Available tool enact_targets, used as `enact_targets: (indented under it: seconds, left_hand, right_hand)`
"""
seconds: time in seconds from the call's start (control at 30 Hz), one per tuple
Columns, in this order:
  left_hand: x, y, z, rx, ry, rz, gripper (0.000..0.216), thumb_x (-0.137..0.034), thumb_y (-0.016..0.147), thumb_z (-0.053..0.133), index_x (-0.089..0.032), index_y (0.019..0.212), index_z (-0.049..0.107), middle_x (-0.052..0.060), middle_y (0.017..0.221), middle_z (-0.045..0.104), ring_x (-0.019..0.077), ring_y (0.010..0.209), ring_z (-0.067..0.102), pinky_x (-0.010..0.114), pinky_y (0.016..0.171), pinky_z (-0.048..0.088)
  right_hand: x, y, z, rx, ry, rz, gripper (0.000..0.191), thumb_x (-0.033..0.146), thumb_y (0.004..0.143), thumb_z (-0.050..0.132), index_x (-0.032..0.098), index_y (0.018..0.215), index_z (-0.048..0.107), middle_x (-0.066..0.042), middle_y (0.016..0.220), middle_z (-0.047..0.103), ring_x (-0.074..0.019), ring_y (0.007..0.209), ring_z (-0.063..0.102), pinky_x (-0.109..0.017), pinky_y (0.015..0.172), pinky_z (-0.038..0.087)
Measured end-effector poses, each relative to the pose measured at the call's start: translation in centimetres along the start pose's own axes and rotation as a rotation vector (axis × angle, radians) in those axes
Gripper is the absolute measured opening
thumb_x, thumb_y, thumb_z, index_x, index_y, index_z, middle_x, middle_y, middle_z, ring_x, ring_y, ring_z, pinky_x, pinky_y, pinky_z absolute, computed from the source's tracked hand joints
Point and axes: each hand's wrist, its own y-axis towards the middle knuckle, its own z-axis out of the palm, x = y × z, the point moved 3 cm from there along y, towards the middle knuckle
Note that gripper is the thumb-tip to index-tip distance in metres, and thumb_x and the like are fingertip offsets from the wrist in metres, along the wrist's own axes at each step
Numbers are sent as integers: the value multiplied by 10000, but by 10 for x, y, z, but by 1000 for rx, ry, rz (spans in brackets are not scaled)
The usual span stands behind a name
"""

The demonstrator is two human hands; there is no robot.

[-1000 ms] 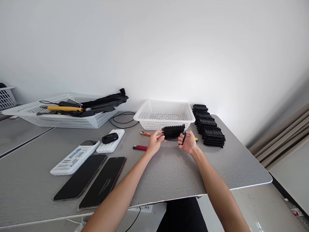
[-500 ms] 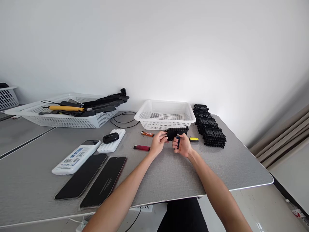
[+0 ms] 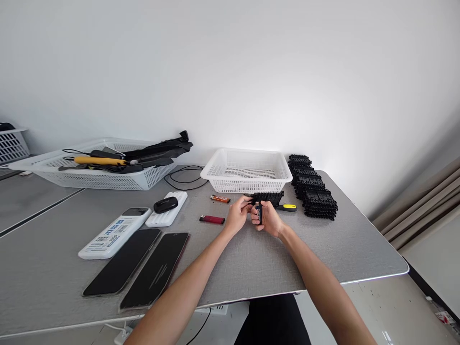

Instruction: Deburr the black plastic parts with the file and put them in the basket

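My left hand (image 3: 237, 215) pinches the left end of a flat black plastic part (image 3: 270, 197) held just above the grey table (image 3: 251, 254). My right hand (image 3: 268, 219) is closed around a small dark stick-shaped object (image 3: 259, 211) held upright against the part's near edge. Both hands sit close together in front of the empty white basket (image 3: 246, 171). A yellow-handled tool (image 3: 288, 207) lies on the table just right of my right hand.
Stacks of similar black parts (image 3: 312, 191) stand at the right. A red lighter (image 3: 212, 219) and an orange one (image 3: 220, 198) lie left of my hands. Two dark phones (image 3: 143, 266), white devices (image 3: 115, 231) and a long basket of tools (image 3: 93, 170) fill the left.
My right hand has slid left along the black part, coming next to my left hand, and the part has tipped flatter. The yellow-handled tool is now uncovered.
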Motion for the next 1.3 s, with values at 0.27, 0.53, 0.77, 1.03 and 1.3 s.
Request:
enact_targets:
  seconds: [0.27, 0.53, 0.77, 1.03, 1.3]
  left_hand:
    - [7, 4, -5, -72, -436, -228, 419, -414, 728, 706, -202, 1042, 528, 27, 762, 709, 220, 672, 694, 370, 607, 573]
    - [3, 3, -8, -115, -428, -206, 434, -446, 748, 678, -207, 1082, 540, 37, 785, 714, 243, 681, 708, 387, 576, 578]
    - [-1, 3, -11, -149, -323, -91, 310, -341, 801, 611, -238, 1086, 551, -17, 675, 599, 176, 592, 620, 359, 571, 585]
    - [-3, 4, -11, -216, -201, -1, 208, -231, 805, 497, -201, 882, 688, 24, 826, 605, 135, 664, 574, 324, 638, 610]
    - [-18, -1, -3, -209, -67, 69, 257, -373, 841, 593, -197, 961, 737, 81, 986, 708, 220, 914, 664, 339, 771, 562]
  right_hand:
    - [11, -7, 1, -41, -103, -254, 340, 502, 823, 638, 237, 861, 429, 48, 697, 457, -92, 538, 365, -166, 401, 241]
    - [14, -9, -3, 14, -93, -353, 379, 568, 860, 616, 237, 856, 430, 46, 707, 518, -89, 490, 425, -201, 389, 369]
    - [20, -8, -13, -129, -118, -448, 346, 550, 887, 574, 211, 878, 501, 27, 657, 513, -100, 474, 418, -227, 410, 387]
    - [17, -8, -9, -47, -104, -423, 340, 534, 889, 569, 202, 844, 512, 6, 682, 511, -115, 528, 432, -225, 423, 383]
    - [10, -3, -7, -62, -160, -431, 351, 550, 862, 611, 212, 888, 521, 22, 701, 500, -109, 558, 448, -205, 434, 393]
